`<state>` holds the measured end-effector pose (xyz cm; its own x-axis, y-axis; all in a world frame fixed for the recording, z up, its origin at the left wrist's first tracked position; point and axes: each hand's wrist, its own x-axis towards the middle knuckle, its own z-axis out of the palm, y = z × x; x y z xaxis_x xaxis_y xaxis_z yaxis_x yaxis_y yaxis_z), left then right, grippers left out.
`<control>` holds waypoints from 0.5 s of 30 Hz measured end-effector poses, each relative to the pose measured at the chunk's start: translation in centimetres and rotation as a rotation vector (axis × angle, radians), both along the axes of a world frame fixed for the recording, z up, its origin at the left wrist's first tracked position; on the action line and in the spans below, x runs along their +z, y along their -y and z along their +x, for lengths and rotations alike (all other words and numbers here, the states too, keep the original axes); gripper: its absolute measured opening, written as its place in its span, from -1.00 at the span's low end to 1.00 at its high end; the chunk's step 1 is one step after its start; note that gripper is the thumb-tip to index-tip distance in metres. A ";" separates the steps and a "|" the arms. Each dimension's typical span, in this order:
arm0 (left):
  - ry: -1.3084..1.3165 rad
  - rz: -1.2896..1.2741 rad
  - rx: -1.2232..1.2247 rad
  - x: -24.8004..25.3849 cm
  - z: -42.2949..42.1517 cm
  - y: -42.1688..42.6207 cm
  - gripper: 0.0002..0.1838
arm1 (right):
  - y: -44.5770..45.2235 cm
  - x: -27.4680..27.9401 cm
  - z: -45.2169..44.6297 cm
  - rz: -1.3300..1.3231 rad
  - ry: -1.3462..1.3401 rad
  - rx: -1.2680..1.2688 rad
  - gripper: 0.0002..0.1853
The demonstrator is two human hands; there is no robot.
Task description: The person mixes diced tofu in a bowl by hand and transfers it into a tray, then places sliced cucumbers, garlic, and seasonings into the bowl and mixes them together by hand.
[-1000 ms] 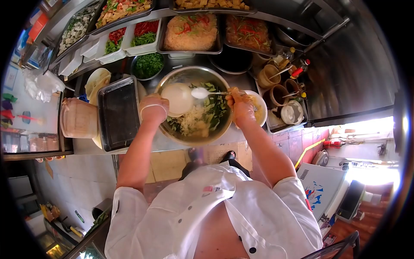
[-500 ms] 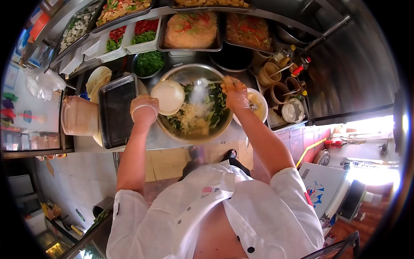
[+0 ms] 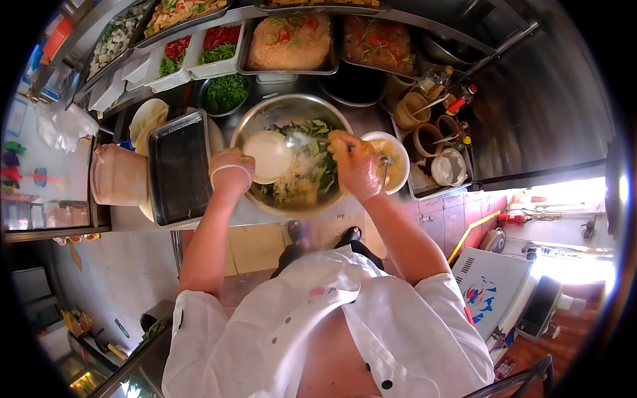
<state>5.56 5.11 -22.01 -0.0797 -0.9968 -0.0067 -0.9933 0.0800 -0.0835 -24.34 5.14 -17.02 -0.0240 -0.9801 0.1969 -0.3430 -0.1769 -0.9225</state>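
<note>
My left hand, in a clear plastic glove, grips the edge of a white bowl with white contents. That bowl is tilted over the left side of a big steel mixing bowl. Dark green leaves and a pale minced heap lie inside the steel bowl. My right hand, also gloved, is closed round the handle of a spoon. The spoon's blurred head is beside the white bowl's right edge. Partly behind my right hand stands another white bowl with yellowish food and a utensil.
A black tray and a tall tub stand at left. Chopped greens fill a bowl behind. Seasoning pots and bottles crowd the right. Food trays line the shelf above. The counter's front edge faces me.
The spoon has moved left to the white bowl, and the white powder seen falling from it is gone. My right hand has shifted left and down; the white bowl is slightly farther right.
</note>
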 end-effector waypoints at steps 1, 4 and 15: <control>0.002 0.000 0.000 0.2 -0.4 -0.2 -0.78 | -0.7 0.3 0.4 -0.092 -0.054 0.063 -0.73; 0.091 -0.071 -0.304 1.7 -2.4 -0.7 -0.78 | -1.8 -1.1 1.4 -0.134 -0.153 0.135 -0.77; -0.218 0.032 0.026 2.1 -5.9 -1.6 -0.67 | -2.1 -9.8 -0.1 0.208 -0.185 0.083 -0.76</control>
